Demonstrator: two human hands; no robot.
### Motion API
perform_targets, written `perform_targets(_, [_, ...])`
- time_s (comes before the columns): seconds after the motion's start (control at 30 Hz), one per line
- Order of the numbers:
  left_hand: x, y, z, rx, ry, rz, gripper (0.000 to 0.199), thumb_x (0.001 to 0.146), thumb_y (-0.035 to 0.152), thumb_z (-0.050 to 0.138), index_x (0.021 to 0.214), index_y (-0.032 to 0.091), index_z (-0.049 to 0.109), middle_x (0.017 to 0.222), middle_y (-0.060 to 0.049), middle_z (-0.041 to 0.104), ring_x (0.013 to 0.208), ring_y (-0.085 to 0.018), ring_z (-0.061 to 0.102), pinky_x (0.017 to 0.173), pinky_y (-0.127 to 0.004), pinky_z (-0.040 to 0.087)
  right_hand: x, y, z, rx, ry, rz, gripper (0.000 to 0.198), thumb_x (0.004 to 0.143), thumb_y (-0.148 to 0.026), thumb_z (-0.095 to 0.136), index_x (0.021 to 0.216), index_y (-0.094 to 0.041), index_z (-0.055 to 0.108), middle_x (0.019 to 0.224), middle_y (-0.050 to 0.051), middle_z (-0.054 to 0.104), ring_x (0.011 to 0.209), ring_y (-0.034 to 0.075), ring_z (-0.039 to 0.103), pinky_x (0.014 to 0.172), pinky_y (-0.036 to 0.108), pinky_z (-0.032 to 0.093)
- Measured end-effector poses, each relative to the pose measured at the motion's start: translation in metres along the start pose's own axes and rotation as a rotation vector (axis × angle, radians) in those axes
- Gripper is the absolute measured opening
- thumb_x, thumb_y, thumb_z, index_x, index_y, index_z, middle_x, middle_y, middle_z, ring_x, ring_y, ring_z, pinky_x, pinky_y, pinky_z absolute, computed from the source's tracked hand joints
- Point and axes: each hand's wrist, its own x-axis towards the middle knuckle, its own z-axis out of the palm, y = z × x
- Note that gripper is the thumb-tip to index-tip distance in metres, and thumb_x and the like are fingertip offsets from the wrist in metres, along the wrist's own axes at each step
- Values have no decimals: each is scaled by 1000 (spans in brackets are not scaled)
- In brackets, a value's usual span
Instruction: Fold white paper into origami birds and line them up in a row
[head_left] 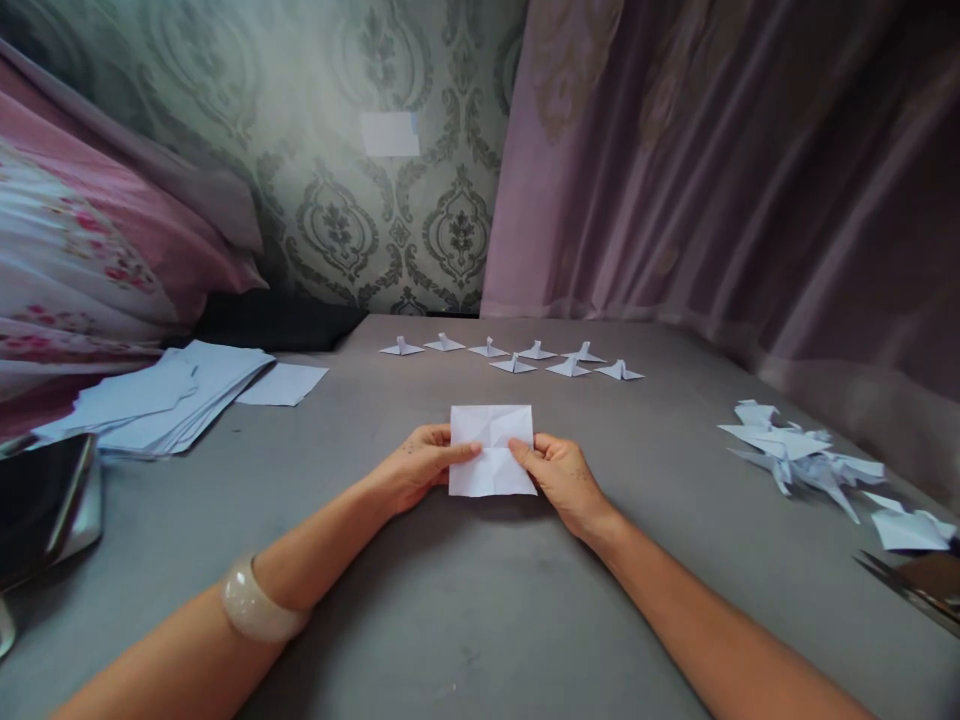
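A small square sheet of white paper (491, 472), marked with crossing fold creases, is held up above the grey table in front of me. My left hand (424, 465) grips its left edge, thumb on the near face and fingers behind. On the opposite edge my right hand (564, 475) pinches it the same way. The fingers behind the paper are partly hidden. Beyond the sheet, several small folded paper pieces (514, 364) with upright tips stand in loose rows.
Stacked white paper sheets (217, 390) lie at the left, beside a dark device (45, 510). At the right are a heap of folded paper figures (810, 455) and scissors (904, 590). Curtains (600, 220) hang along the grey table's (360, 620) far right side.
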Motion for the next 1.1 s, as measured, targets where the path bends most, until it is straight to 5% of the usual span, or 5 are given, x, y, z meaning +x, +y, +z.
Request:
perform_targets(0.23, [5, -5, -5, -2, 48, -21, 35, 71, 33, 74, 98, 11, 70, 92, -13, 72, 75, -17, 66, 66, -25, 51, 3, 0, -3, -183, 121, -49, 39, 70, -52, 66, 60, -16, 56, 47, -4, 50, 41, 8, 41, 39, 22, 36])
perform_targets(0.57, [4, 1, -9, -102, 120, 12, 27, 70, 29, 75, 88, 10, 69, 79, -10, 72, 66, -15, 65, 62, -24, 51, 8, -3, -15, -215, 216, -234, 40, 77, -48, 59, 100, -15, 59, 73, 4, 67, 61, 14, 62, 50, 23, 45])
perform_targets(0.87, [2, 2, -9, -29, 66, 100, 37, 72, 39, 73, 97, 13, 68, 85, -9, 71, 74, -18, 65, 68, -28, 50, -6, -16, -6, -145, -84, -50, 35, 71, -48, 68, 84, -15, 64, 73, 3, 64, 63, 13, 58, 52, 23, 43])
perform_targets(1.1, [1, 2, -7, 169, 162, 135, 39, 73, 41, 68, 100, 13, 63, 84, -9, 69, 76, -21, 64, 68, -29, 49, 0, -6, -7, -225, -23, -43, 32, 71, -35, 67, 95, -15, 60, 77, 2, 64, 62, 11, 57, 51, 21, 42])
